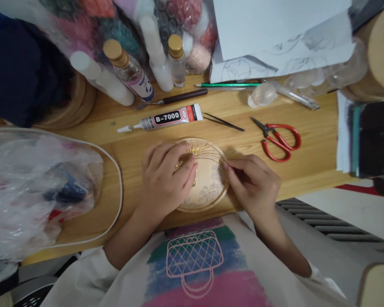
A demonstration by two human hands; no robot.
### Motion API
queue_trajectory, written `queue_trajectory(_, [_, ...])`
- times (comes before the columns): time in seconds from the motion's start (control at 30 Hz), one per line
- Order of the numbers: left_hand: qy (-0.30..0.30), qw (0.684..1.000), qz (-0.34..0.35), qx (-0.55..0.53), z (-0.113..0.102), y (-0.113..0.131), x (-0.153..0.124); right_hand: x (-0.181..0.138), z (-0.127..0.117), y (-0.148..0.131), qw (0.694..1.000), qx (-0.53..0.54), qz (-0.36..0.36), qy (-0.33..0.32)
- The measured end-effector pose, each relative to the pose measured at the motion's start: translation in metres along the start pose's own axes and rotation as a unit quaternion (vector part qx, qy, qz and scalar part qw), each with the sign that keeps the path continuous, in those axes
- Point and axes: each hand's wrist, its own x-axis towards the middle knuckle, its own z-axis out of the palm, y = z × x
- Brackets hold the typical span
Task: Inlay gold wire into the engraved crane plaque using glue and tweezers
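Note:
A round wooden board with a raised rim lies in front of me, bearing printed wave lines at its lower right. Gold wire forms curved lines across its upper part and shows around my left fingers. My left hand rests over the board's left side, fingers bent, with index finger and thumb closed at the gold wire. Part of the wire is hidden beneath that hand. At the right rim, my right hand pinches the board's edge between thumb and index finger; whether a wire end is also there, I cannot tell.
Beyond the board lie a B-7000 glue tube, black tweezers and a dark-handled tool. Red-handled scissors are to the right. Bottles and paper sheets stand behind; a plastic bag is left.

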Motion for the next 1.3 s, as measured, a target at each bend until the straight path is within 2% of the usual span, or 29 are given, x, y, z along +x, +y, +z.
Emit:
queue_trajectory(0.4, [-0.006, 1.0, 0.013, 0.013, 0.0036, 0.002, -0.0019, 0.0002, -0.0003, -0.0012, 1.0, -0.018, -0.012, -0.005])
queue_trajectory(1.0, [-0.005, 0.998, 0.039, 0.039, 0.0032, 0.0027, -0.0025, -0.0015, 0.0003, -0.0048, 1.0, -0.003, 0.022, 0.0])
queue_trajectory(1.3, [0.006, 0.998, 0.029, 0.049, 0.003, 0.005, -0.0019, -0.0012, -0.0029, -0.0073, 1.0, -0.01, 0.027, -0.011])
